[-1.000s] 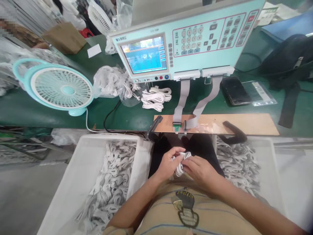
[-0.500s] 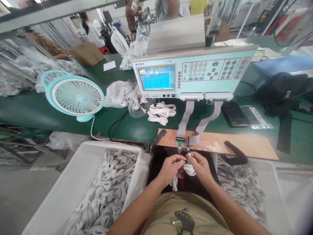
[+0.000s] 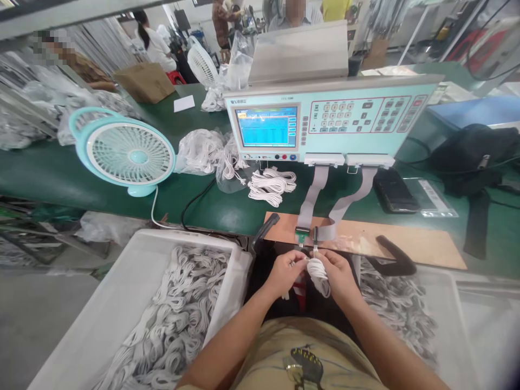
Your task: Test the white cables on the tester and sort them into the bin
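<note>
A coiled white cable hangs between my two hands just in front of the bench edge. My right hand is closed on it, fingertips near one end, which meets the tip of the right-hand test connector. My left hand is pinched on a white cable end close to the green test board, apart from it. A bit of white cable shows below my left palm; whether it belongs to the same coil I cannot tell. Grey ribbon cables run from both connectors up to the tester.
White bins of coiled cables stand at my left and right. On the green bench are a fan, cable bundles, a phone and a wooden board with black handles. Other people are beyond the bench.
My hands have moved slightly up toward the connectors. The cable end at my right hand now meets the right-hand connector, and the coil has turned. The camera view has shifted a little.
</note>
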`<state>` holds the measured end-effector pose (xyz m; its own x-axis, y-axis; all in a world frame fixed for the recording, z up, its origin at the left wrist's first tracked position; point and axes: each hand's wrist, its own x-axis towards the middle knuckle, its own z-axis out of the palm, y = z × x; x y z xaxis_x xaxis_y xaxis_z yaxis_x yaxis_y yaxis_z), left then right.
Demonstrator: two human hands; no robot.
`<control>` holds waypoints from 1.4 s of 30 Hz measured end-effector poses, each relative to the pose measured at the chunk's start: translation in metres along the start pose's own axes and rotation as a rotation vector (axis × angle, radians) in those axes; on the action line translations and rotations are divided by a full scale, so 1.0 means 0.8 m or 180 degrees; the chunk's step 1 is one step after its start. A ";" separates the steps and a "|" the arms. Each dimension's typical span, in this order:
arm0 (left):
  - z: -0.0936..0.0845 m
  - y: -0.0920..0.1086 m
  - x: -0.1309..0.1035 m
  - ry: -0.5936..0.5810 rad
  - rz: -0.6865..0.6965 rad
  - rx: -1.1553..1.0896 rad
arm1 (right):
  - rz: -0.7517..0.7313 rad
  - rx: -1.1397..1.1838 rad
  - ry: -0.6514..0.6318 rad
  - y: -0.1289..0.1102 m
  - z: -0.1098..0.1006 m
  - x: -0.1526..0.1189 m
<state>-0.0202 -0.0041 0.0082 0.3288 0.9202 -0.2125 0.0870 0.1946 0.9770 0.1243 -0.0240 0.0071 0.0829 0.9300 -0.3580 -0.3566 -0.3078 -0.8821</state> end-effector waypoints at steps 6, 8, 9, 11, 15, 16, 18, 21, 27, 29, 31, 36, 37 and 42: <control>-0.007 0.013 0.008 0.0003 0.0810 0.0615 | 0.0095 0.0420 0.0056 -0.003 0.006 0.003; -0.005 0.010 0.009 0.0303 0.0731 0.0540 | 0.0076 0.0397 0.0022 -0.005 0.006 0.002; -0.004 0.007 0.009 0.0435 0.0640 0.0488 | 0.0072 0.0376 0.0007 -0.006 0.006 0.002; 0.000 0.003 0.009 0.0586 0.0476 0.0384 | 0.0070 0.0346 -0.0024 -0.007 0.005 0.002; 0.004 0.000 0.009 0.0621 0.0429 0.0243 | 0.0057 0.0337 -0.0086 -0.007 0.003 0.003; 0.005 -0.001 0.008 0.0639 0.0413 0.0204 | 0.0061 0.0338 -0.0091 -0.006 0.003 0.003; 0.008 -0.002 0.008 0.0719 0.0328 0.0087 | 0.0062 0.0327 -0.0090 -0.005 0.003 0.004; 0.016 -0.006 0.009 0.0922 0.0116 -0.0201 | 0.0021 0.0242 -0.0069 -0.006 0.003 0.003; 0.030 -0.013 0.010 0.1154 0.0041 -0.0445 | 0.0055 0.0259 -0.0122 -0.007 0.002 0.002; 0.028 -0.011 0.011 0.1162 0.0032 -0.0354 | 0.0087 0.0295 -0.0154 -0.006 0.001 0.002; 0.025 -0.009 0.011 0.1149 -0.0006 -0.0282 | 0.0085 0.0259 -0.0145 -0.005 0.000 0.002; 0.020 -0.003 0.014 0.0951 -0.0078 -0.0255 | 0.0088 0.0182 -0.0169 -0.002 -0.003 0.005; 0.019 -0.003 0.016 0.0890 -0.0071 -0.0276 | 0.0089 0.0190 -0.0195 0.000 -0.004 0.006; 0.019 -0.004 0.023 0.0745 -0.0078 -0.0397 | 0.0055 0.0329 -0.0296 0.010 -0.008 0.011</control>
<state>-0.0004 0.0070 0.0014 0.1004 0.9654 -0.2408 -0.0290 0.2448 0.9691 0.1285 -0.0193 -0.0051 -0.0091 0.9408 -0.3387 -0.4515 -0.3061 -0.8381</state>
